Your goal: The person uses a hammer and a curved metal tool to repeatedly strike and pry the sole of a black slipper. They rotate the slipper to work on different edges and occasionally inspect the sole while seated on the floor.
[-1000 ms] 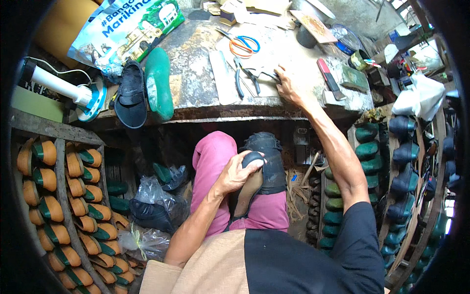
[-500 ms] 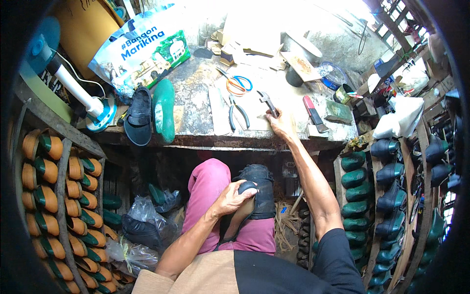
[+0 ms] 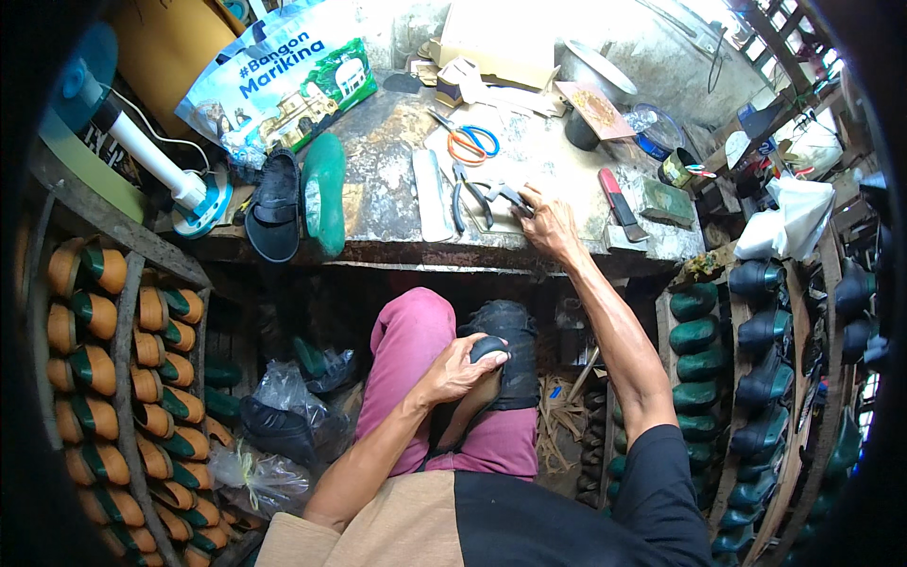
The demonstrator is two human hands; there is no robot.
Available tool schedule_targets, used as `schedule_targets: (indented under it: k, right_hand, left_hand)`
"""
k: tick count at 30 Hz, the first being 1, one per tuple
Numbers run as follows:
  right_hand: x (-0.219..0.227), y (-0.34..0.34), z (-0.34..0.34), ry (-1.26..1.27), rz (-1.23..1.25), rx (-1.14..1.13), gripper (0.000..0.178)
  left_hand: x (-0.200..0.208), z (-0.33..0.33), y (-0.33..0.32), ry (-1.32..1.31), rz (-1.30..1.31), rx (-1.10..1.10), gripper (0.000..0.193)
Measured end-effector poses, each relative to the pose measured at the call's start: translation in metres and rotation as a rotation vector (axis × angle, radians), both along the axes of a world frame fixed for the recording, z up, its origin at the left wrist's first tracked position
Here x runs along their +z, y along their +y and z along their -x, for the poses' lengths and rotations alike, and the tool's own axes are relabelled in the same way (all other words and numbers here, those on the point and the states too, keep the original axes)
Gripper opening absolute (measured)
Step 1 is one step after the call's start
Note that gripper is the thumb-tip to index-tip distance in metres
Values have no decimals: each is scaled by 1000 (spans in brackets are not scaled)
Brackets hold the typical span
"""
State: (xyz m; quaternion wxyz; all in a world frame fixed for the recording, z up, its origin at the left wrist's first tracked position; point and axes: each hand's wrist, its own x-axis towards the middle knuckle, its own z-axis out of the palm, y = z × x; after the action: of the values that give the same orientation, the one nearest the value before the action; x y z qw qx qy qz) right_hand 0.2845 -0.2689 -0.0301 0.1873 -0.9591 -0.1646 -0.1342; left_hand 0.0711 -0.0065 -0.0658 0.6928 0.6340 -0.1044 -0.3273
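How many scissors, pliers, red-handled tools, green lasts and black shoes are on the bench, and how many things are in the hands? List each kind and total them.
Scissors: 1
Pliers: 1
Red-handled tool: 1
Green last: 1
Black shoe: 1
Metal tool in right hand: 1
Dark-toed shoe in left hand: 1
Total: 7

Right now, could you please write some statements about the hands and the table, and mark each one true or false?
1. The left hand holds a dark-toed shoe. True.
2. The right hand is empty. False: it holds a metal tool at the table.
3. The scissors have orange and blue handles. True.
4. The red tool lies left of the scissors. False: it lies to their right.
5. The green shoe form is beside a black shoe. True.
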Motion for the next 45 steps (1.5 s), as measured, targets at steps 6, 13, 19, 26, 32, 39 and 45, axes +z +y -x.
schedule_targets:
  k: [6, 13, 19, 26, 32, 39, 45]
  right_hand:
    - [13, 20, 20, 98, 36, -79, 26]
    - [38, 46, 172, 433, -756, -120, 16]
    - [41, 39, 241, 741, -1043, -149, 18]
    - [34, 35, 253, 788, -1025, -132, 21]
    - [32, 30, 243, 789, -857, -50, 24]
    - [33, 32, 239, 756, -723, -7, 23]
    - [40, 38, 242, 730, -790, 5, 22]
  left_hand:
    - [3, 3, -4, -24, -27, -10, 39]
    - [12, 8, -1, -51, -109, -12, 42]
    - [5, 14, -15, 8, -43, -28, 39]
    - [-18, 16, -22, -108, -2, -12, 61]
    - [-32, 17, -22, -158, -90, 31, 79]
    - [-43, 12, -19, -47, -135, -49, 50]
    - [-38, 11, -16, -155, -175, -25, 48]
